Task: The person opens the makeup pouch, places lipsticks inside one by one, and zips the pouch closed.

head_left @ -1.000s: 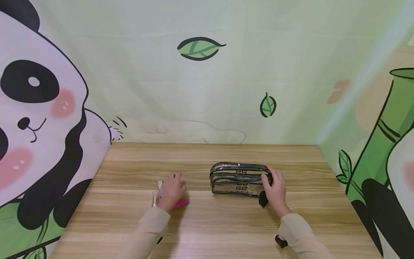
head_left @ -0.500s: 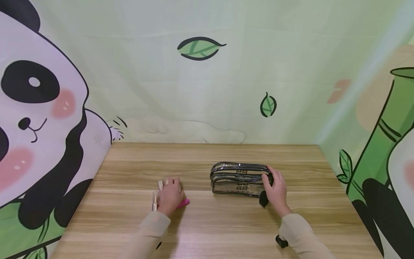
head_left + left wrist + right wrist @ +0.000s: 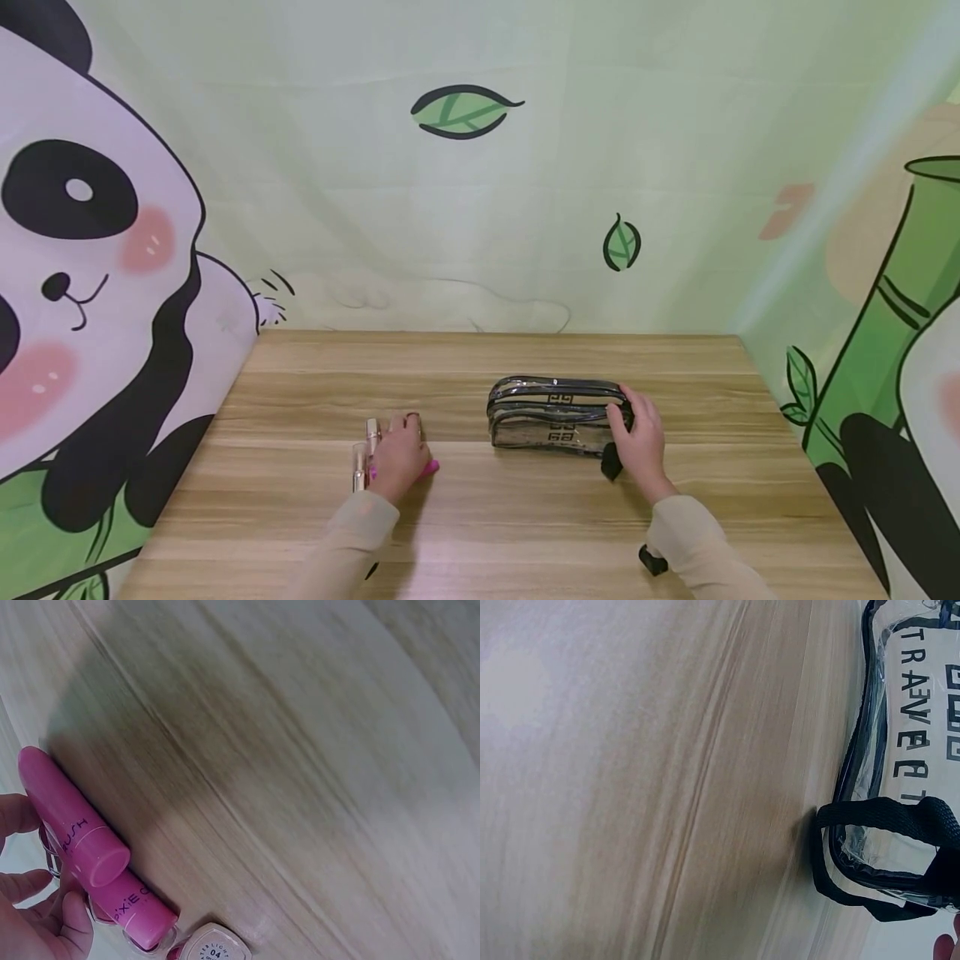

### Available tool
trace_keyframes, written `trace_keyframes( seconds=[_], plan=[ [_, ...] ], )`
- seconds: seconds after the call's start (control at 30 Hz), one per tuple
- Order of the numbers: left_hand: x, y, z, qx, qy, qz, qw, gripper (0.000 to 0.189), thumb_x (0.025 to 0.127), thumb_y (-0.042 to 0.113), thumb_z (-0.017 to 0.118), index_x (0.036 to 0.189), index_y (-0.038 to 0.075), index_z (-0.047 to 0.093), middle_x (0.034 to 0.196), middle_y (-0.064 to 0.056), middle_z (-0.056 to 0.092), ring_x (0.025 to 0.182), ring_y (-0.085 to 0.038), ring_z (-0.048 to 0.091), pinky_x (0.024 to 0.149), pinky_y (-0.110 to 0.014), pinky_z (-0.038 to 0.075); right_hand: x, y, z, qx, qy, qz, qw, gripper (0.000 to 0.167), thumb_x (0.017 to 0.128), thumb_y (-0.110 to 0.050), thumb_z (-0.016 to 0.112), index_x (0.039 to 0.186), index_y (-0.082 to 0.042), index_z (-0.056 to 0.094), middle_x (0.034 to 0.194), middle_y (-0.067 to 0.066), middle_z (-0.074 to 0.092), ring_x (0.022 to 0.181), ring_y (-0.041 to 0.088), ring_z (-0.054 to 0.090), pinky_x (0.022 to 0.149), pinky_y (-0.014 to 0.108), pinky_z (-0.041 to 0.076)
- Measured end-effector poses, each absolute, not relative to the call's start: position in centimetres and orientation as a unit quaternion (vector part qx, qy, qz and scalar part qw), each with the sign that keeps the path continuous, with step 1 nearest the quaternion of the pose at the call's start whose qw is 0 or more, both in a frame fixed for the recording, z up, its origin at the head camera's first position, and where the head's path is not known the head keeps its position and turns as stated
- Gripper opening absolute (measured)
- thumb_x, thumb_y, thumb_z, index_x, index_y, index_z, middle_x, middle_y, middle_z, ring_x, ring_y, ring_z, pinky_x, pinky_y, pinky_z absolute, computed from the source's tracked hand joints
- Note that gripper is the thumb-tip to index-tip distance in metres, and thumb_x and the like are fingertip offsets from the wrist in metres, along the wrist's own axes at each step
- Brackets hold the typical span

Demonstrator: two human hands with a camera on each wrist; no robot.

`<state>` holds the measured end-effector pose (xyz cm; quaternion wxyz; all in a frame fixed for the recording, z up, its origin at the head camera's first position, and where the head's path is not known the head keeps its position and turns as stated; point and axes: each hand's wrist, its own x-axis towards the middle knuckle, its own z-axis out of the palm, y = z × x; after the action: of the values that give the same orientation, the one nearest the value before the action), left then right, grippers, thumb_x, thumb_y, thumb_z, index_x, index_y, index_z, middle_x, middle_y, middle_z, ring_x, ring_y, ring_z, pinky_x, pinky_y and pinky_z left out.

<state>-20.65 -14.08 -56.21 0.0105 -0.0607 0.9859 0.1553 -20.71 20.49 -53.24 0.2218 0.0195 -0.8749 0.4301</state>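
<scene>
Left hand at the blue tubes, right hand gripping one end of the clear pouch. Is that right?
Not quite: the tubes are pink, not blue, as the left wrist view shows. The left hand is at them, and the right hand grips one end of the clear pouch.

Your right hand point(image 3: 637, 437) grips the right end of a clear, black-trimmed pouch point(image 3: 551, 417) toward the far edge of the wood-grain table point(image 3: 517, 525). Nearer the left edge, your left hand point(image 3: 402, 458) partly covers a pink tube point(image 3: 431, 468) beside two lipsticks point(image 3: 360, 471). A panda-print backdrop point(image 3: 322, 192) rises beyond.
</scene>
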Motion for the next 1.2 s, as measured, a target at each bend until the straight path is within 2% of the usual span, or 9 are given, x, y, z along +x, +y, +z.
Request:
trace_keyframes(
  seconds=[0.4,0.57,0.73,0.9,1.2],
  plan=[
    [-20.71,-13.68,-56.39,-0.063,0.987,0.151,0.002,0.046,0.072,0.014,0.057,0.115,0.005,0.047,0.106,-0.017,0.049,0.073,-0.032,0.054,0.056,-0.042,0.047,-20.44,20.41,-53.12,0.029,-0.879,0.419,0.226,0.043,0.086,-0.019,0.053,0.127,-0.008,0.047,0.117,0.021,0.048,0.109,0.037,0.042,0.09,0.054,0.034],
    [-20.74,-13.47,-56.35,-0.071,0.987,0.145,-0.002,0.039,0.073,0.015,0.057,0.109,0.005,0.048,0.1,-0.016,0.05,0.07,-0.031,0.053,0.053,-0.042,0.045,-20.45,20.4,-53.25,0.033,-0.881,0.409,0.236,0.044,0.085,-0.018,0.054,0.127,-0.006,0.047,0.118,0.023,0.048,0.109,0.038,0.042,0.088,0.055,0.035],
    [-20.83,-13.32,-56.32,-0.078,0.987,0.143,0.0,0.039,0.072,0.014,0.058,0.108,0.006,0.047,0.105,-0.018,0.049,0.065,-0.031,0.053,0.047,-0.04,0.043,-20.45,20.41,-53.32,0.043,-0.882,0.396,0.251,0.045,0.083,-0.017,0.054,0.126,-0.003,0.048,0.117,0.025,0.048,0.107,0.04,0.043,0.086,0.056,0.036],
    [-20.9,-13.27,-56.39,-0.081,0.986,0.143,0.007,0.039,0.074,0.015,0.058,0.11,0.006,0.045,0.106,-0.019,0.048,0.064,-0.03,0.052,0.047,-0.039,0.042,-20.5,20.49,-53.3,0.051,-0.886,0.382,0.258,0.045,0.083,-0.016,0.055,0.125,-0.002,0.048,0.117,0.025,0.049,0.106,0.04,0.044,0.087,0.056,0.036],
    [-20.88,-13.14,-56.61,-0.079,0.986,0.149,0.001,0.044,0.073,0.015,0.06,0.114,0.007,0.045,0.107,-0.019,0.047,0.072,-0.033,0.053,0.058,-0.043,0.047,-20.92,20.66,-53.2,0.056,-0.886,0.381,0.258,0.044,0.082,-0.017,0.055,0.123,-0.003,0.048,0.12,0.022,0.05,0.11,0.038,0.044,0.09,0.054,0.034]
  ],
)
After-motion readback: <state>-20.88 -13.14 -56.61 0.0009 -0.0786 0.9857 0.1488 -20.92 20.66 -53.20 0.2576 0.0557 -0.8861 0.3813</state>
